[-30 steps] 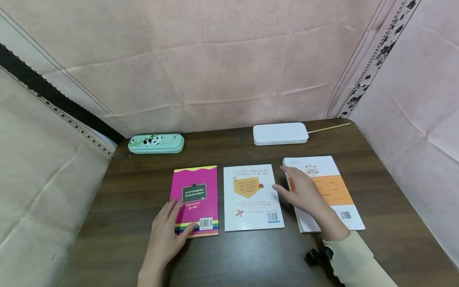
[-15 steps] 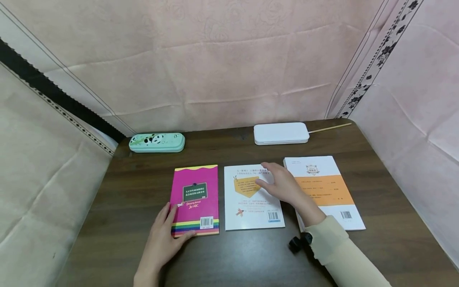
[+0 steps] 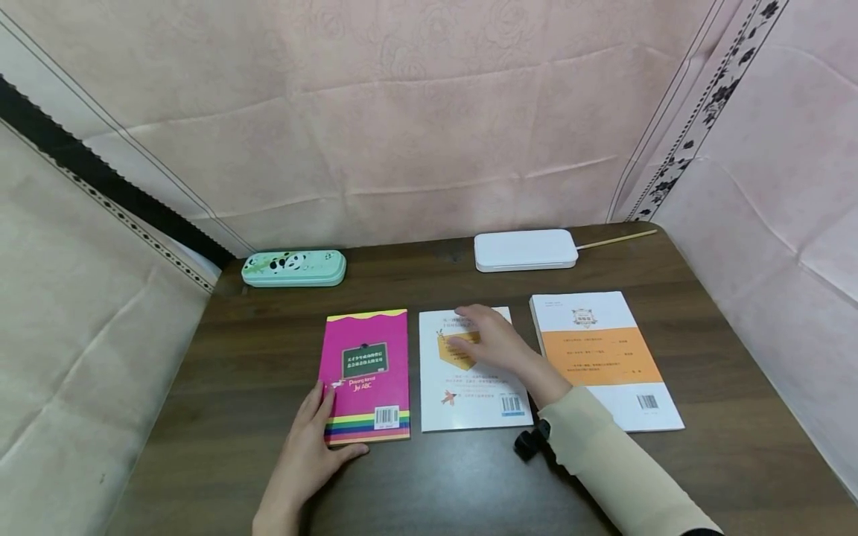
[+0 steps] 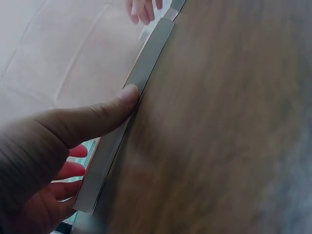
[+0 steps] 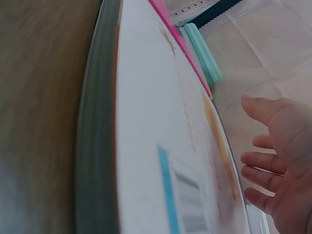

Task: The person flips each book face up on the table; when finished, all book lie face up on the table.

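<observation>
Pink book (image 3: 367, 376) lies flat on the dark wooden table (image 3: 724, 350), lower centre-left of the head frame, back cover up with barcode and rainbow stripe at its near end. Left hand (image 3: 310, 454) sits at the book's lower left corner: fingers lie along the left edge, thumb curls under the near edge, so it grips that corner lightly. In the left wrist view the thumb (image 4: 105, 114) presses against the book's edge (image 4: 127, 114), the other fingers (image 4: 66, 181) tucked on the far side.

White book (image 3: 469, 394) lies just right of the pink one, centre of frame, small gap between them, barcode at lower right. Right hand (image 3: 492, 344) hovers over or rests on its upper half, fingers spread and fairly straight, holding nothing; cannot tell if the palm actually touches. Right wrist view shows the open hand (image 5: 280, 161) with fingers apart above the white cover (image 5: 161, 146), blurry.

Orange-banded book (image 3: 606, 357) lies right of centre, near the white book, untouched. Cream sleeve (image 3: 617, 469) runs to the lower right, small black wrist device (image 3: 531, 441) at the cuff.

Upper part of the table: mint panda pencil case (image 3: 293, 268) at upper left, white flat case (image 3: 526, 249) upper centre-right, thin wooden stick (image 3: 617, 239) just beside it. Pink cloth backdrop (image 3: 402, 112) behind.
</observation>
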`<action>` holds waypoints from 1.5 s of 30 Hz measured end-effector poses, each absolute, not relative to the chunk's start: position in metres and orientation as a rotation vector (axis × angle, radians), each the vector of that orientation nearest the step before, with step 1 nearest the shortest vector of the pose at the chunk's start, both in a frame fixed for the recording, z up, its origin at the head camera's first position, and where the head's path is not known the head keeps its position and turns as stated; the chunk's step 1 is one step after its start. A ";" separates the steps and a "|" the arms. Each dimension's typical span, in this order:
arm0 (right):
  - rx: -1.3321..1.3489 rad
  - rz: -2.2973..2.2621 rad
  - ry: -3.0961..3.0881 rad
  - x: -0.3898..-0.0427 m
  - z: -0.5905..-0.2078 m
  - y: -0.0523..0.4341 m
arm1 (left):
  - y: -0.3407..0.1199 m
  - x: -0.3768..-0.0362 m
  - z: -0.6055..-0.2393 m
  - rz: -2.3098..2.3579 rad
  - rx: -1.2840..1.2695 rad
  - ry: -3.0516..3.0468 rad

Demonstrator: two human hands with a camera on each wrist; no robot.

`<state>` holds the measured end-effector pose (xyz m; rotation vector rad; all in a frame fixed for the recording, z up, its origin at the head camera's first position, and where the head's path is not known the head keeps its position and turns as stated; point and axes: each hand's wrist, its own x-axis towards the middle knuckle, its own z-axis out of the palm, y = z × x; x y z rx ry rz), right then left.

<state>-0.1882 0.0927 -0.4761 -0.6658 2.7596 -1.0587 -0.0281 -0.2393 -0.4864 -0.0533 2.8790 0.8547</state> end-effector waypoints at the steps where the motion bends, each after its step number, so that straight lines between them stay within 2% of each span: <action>1: -0.682 -1.059 2.757 -0.190 -0.477 0.090 | -0.239 -0.028 -0.486 0.858 -0.056 2.876; 12: -0.825 -1.031 2.748 -0.205 -0.484 0.059 | -0.241 -0.028 -0.487 0.868 -0.088 2.848; 24: -0.821 -0.915 2.739 -0.219 -0.487 0.038 | -0.239 -0.026 -0.487 0.897 -0.114 2.834; 45: -0.999 -0.733 2.675 -0.223 -0.488 0.014 | -0.227 -0.023 -0.489 0.903 -0.151 2.853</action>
